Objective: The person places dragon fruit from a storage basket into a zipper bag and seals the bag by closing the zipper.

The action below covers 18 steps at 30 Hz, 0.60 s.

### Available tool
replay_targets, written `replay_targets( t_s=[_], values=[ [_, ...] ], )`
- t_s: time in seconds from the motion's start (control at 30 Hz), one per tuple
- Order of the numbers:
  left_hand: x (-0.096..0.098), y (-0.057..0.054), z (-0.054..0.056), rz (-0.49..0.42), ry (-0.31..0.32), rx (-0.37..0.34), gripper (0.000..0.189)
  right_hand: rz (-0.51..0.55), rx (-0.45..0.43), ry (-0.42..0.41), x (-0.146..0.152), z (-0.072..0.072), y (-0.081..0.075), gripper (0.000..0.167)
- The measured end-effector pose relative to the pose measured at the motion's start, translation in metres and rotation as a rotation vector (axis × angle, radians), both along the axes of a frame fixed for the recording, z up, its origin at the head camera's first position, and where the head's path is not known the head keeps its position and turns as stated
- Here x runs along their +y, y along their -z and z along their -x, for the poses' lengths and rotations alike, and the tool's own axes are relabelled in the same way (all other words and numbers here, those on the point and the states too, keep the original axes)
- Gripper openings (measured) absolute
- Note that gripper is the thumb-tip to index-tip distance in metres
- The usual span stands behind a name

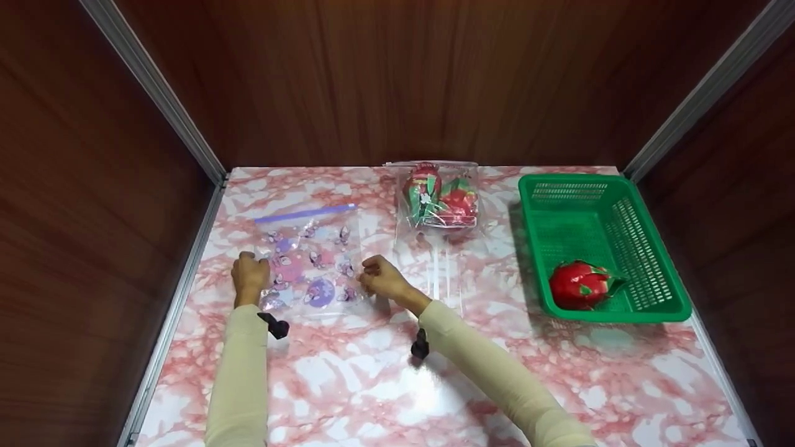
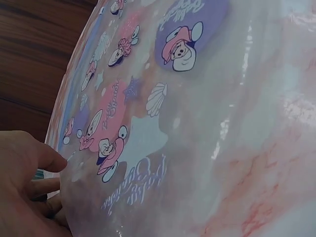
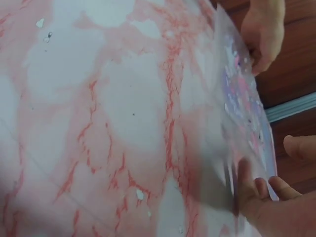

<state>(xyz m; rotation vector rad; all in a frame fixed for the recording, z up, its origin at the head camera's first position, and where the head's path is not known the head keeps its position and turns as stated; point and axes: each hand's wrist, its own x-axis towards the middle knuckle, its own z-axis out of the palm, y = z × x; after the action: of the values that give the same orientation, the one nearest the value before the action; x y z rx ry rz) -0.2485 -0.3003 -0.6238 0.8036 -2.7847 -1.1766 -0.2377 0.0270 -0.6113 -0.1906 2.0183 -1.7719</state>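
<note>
A clear zip bag [image 1: 320,257] printed with pink and purple cartoon figures lies flat, its purple zip strip [image 1: 304,213] at the far side. My left hand [image 1: 250,276] pinches the bag's left edge; in the left wrist view the thumb [image 2: 52,160] is at that edge, with the other fingers partly hidden below. At the right edge is my right hand [image 1: 386,279]. Its fingers [image 3: 245,190] touch the bag in the right wrist view, while the thumb [image 3: 298,147] stands apart from it.
Behind my right hand lies another clear zip bag [image 1: 440,264] with red-and-green dragon fruits [image 1: 458,205] inside. On the right stands a green basket [image 1: 533,248] holding one dragon fruit [image 1: 577,287]. Brown wood-grain panels [image 1: 385,87] enclose the marbled tabletop [image 1: 360,385].
</note>
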Motion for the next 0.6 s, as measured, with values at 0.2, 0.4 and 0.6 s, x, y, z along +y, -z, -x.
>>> replay_targets(
  t_s=[0.2,0.4,0.6],
  values=[
    [0.011,-0.014,-0.009,-0.079,0.011,0.053,0.041,-0.006,-0.011,0.027,0.003,0.000,0.002,0.038],
    [0.019,-0.020,-0.015,-0.133,-0.005,0.090,0.031,-0.042,-0.029,0.031,0.005,0.001,0.002,0.043],
    [0.021,-0.018,-0.013,-0.161,-0.024,0.064,0.025,-0.034,-0.023,0.021,0.007,0.001,0.003,0.042]
  ],
)
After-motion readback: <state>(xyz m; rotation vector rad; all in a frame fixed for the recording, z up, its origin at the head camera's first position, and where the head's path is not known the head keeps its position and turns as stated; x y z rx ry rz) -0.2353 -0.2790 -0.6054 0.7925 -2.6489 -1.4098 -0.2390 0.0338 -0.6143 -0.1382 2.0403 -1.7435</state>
